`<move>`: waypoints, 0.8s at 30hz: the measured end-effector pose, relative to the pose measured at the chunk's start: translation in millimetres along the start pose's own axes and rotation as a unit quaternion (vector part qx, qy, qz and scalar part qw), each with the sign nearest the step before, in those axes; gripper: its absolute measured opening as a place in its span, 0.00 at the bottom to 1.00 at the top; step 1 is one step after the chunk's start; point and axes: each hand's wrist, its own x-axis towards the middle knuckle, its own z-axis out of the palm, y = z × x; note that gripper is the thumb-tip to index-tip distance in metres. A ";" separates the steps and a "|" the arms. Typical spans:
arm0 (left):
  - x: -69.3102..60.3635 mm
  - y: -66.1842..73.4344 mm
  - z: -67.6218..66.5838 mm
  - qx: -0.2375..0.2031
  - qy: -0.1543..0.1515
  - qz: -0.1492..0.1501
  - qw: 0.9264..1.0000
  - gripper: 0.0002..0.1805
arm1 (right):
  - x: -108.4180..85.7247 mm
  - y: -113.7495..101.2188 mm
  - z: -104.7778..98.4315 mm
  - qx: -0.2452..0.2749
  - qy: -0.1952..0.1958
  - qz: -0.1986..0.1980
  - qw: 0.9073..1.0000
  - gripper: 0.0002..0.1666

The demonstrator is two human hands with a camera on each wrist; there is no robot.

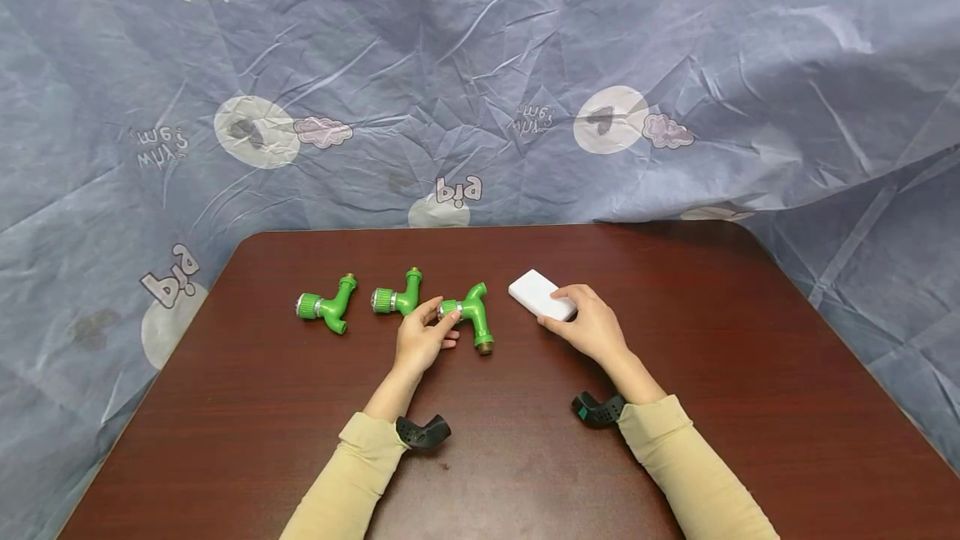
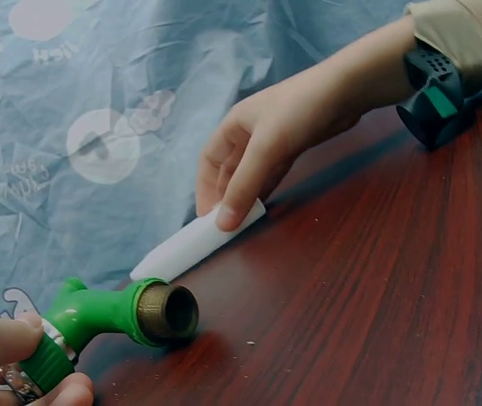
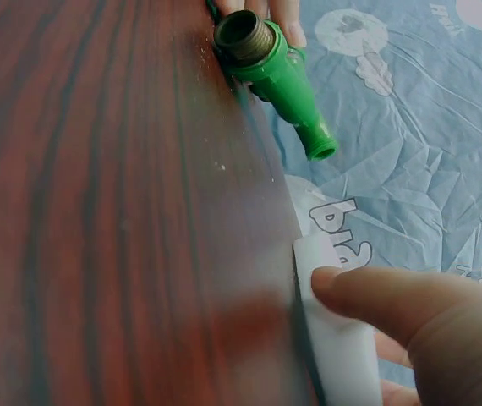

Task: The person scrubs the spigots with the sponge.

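My left hand (image 1: 420,342) pinches the ribbed knob of a green faucet (image 1: 473,311) between thumb and fingers. In the left wrist view the brass threaded end of this faucet (image 2: 167,313) points toward the right. A white sponge block (image 1: 536,293) lies to the right of it, and my right hand (image 1: 592,323) grips its near end with thumb and fingers. The right wrist view shows the thumb pressed on the white sponge (image 3: 334,338). Faucet and sponge are apart.
Two more green faucets lie to the left: one in the middle (image 1: 401,294), partly behind the left hand, and one farther left (image 1: 328,305). All are on a dark red-brown wooden table (image 1: 510,457). A grey-blue printed cloth (image 1: 465,90) hangs behind its far edge.
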 end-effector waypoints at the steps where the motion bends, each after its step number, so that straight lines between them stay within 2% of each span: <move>1: 0.1 -0.7 0.5 0.003 0.002 0.002 1.000 0.31 | -0.1 -0.3 0.3 0.000 -0.002 0.001 1.000 0.27; 5: -0.4 -3.1 1.3 0.025 0.006 0.012 1.000 0.31 | -0.3 -1.6 1.5 -0.002 -0.008 0.004 1.000 0.28; 13: -2.2 -2.0 2.4 0.028 0.014 0.018 0.999 0.30 | 3.1 -4.8 0.0 -0.005 -0.016 0.004 1.000 0.31; 14: -3.0 -0.8 2.3 0.038 0.016 0.018 0.999 0.30 | 3.4 -5.2 -0.8 -0.005 -0.019 0.004 1.000 0.32; 16: -4.5 2.3 1.6 0.083 0.025 0.021 0.996 0.30 | 4.0 -5.8 -2.8 -0.007 -0.024 0.001 1.000 0.34; 18: -6.9 7.4 -0.1 0.150 0.041 0.041 0.987 0.29 | 4.0 -6.2 -4.8 -0.011 -0.029 -0.007 0.999 0.35; 19: -7.8 10.2 -1.4 0.186 0.051 0.057 0.980 0.27 | 3.9 -6.3 -5.9 -0.014 -0.031 -0.013 0.999 0.36; 21: -8.7 15.9 -4.8 0.253 0.074 0.096 0.960 0.25 | 3.6 -6.8 -8.4 -0.024 -0.034 -0.029 0.999 0.36; 24: -7.6 23.7 -11.5 0.308 0.093 0.156 0.934 0.20 | 3.3 -7.7 -11.8 -0.045 -0.042 -0.062 0.996 0.37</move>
